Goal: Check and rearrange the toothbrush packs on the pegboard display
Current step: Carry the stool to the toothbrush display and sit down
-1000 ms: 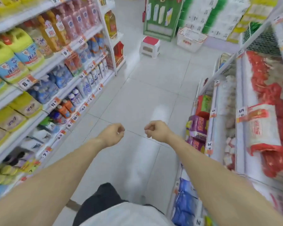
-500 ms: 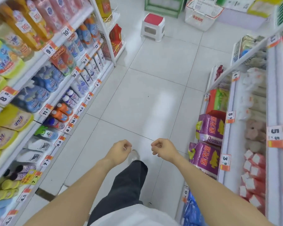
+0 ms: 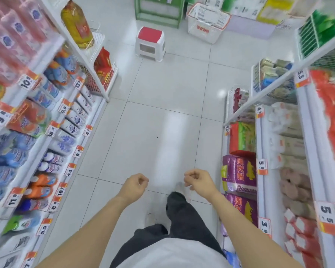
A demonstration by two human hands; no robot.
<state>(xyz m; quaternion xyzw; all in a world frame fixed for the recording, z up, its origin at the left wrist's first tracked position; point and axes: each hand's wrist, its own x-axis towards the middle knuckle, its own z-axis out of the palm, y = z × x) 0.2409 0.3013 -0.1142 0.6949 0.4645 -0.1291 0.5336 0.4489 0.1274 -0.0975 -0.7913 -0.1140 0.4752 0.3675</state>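
Note:
No toothbrush pack shows in this view, and no pegboard is plainly seen. Both my bare arms reach forward over the aisle floor. My left hand [image 3: 135,185] hangs with loosely curled fingers and holds nothing. My right hand [image 3: 198,182] is held the same way, a short gap to its right, also with nothing in it. Below them are my dark trouser legs [image 3: 179,215] and a light shoe mid-step. At the far end of the aisle only the base of a green display stand [image 3: 159,13] is visible.
Shelves of bottles and refill pouches [image 3: 46,117] line the left side, shelves of bagged goods [image 3: 240,171] the right. A red-topped white stool [image 3: 150,43] and a white shopping basket [image 3: 207,22] stand on the tiled floor [image 3: 162,105] ahead.
I have walked forward along the aisle and the view has tilted further down. The stool and basket are closer. Both hands keep the same loose curl in front of me.

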